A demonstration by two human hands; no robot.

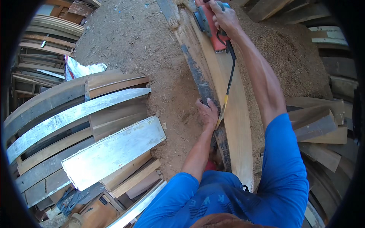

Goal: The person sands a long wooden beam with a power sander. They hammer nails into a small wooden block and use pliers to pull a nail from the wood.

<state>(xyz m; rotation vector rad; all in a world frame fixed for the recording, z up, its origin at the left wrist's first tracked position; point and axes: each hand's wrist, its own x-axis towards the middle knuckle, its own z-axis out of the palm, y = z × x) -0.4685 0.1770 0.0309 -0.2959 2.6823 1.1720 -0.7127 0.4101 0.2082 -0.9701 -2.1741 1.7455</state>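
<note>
My right hand (225,19) is closed around the handle of a red and grey electric planer (213,32). The planer sits on the far part of a long, pale wooden board (235,121). Its cord (229,85), black then yellow, trails back along the board and passes beside my left hand (208,113). That hand leans on a dark, weathered beam (195,70) along the board's left edge. Its fingers are apart, with nothing visible in them. The planer's underside is hidden against the wood.
Left of me lie stacked planks (125,114) and a whitish, worn board (114,152). Beyond them is a white sack (81,69). Sawdust and shavings (289,57) pile up to the right. More timber offcuts (319,129) rest at the right edge.
</note>
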